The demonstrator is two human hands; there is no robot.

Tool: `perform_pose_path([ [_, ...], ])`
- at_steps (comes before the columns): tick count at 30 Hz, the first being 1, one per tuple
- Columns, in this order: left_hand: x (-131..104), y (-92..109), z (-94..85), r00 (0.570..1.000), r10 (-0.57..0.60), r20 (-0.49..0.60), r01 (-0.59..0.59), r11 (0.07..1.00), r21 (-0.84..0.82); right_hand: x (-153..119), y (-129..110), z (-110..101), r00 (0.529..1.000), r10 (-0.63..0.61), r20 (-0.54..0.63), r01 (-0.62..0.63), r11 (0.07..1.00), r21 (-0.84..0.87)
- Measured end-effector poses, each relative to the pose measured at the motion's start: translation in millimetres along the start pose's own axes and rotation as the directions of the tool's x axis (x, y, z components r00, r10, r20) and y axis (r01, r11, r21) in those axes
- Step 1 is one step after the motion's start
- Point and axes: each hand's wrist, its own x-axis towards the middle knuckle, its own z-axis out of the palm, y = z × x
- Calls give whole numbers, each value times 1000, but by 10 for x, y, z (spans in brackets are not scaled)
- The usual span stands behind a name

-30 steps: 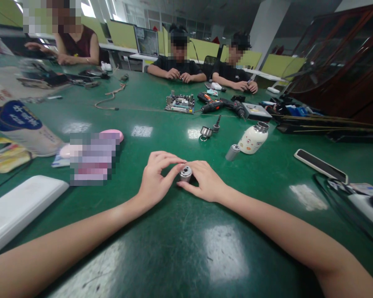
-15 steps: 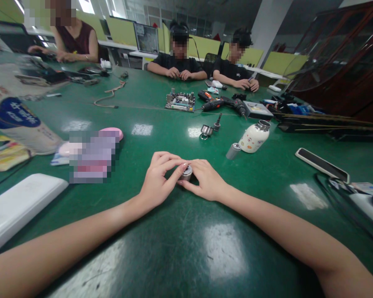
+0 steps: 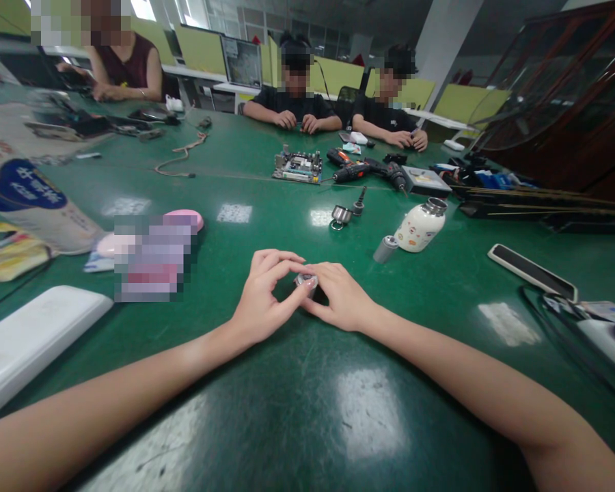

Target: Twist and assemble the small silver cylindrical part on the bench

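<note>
A small silver-grey cylinder (image 3: 306, 279) with a detailed top stands on the green table, partly hidden by my fingers. My right hand (image 3: 339, 295) curls round its right and far side, thumb at the front. From the left, my left hand (image 3: 268, 292) reaches its top, thumb lying across the front rim and index finger arched over the back. To the right is a similar grey cylinder (image 3: 385, 250) beside a white patterned bottle (image 3: 421, 225) whose mouth is uncovered. Farther back lie a metal cup-shaped piece with a ring (image 3: 341, 217) and a small dark-stemmed part (image 3: 359, 203).
A circuit board (image 3: 298, 167) and power drills (image 3: 352, 171) lie farther back. On the left are a white oblong case (image 3: 41, 342), a pink item (image 3: 188, 219) and a tissue pack (image 3: 28, 195). Cables and a power strip (image 3: 609, 342) lie right. Several people sit across the table.
My left thumb has shifted slightly right and down across the cylinder's top rim. The right thumb has moved a little inward. Both arms are almost still.
</note>
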Motion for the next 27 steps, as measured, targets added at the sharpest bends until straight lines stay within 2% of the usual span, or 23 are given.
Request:
perform_pose_path([
  [5, 35, -108, -10, 997, -26, 74, 33, 995, -90, 4, -10, -6, 1000, 8, 15, -8, 1000, 1],
  [8, 42, -125, -3, 997, -27, 77, 35, 994, -108, 10, -15, -7, 1000, 14, 11, -14, 1000, -2],
  [10, 39, -112, 4, 999, -4, 32, 8, 995, -103, 14, -18, -8, 1000, 17, 15, -17, 1000, -7],
  [13, 42, -101, -3, 994, 23, -102, -28, 999, -47, 18, -23, -11, 999, 26, 30, -25, 1000, -14],
  [16, 69, -161, -27, 984, -30, -178, 47, 995, 93, 17, -25, -13, 999, 36, 28, -35, 999, -24],
  [19, 96, -281, -36, 976, -211, -63, 220, 930, 293, 16, -26, -13, 999, 44, 28, -43, 999, -28],
  [22, 103, -380, -21, 943, -331, 31, 285, 852, 439, 19, -29, -15, 998, 45, 37, -44, 999, -18],
  [24, 105, -407, -14, 944, -327, 35, 278, 849, 450, 20, -32, -18, 999, 42, 35, -42, 999, -11],
  [27, 114, -384, -29, 968, -249, -39, 248, 913, 325, 19, -35, -19, 998, 48, 30, -47, 999, -17],
])
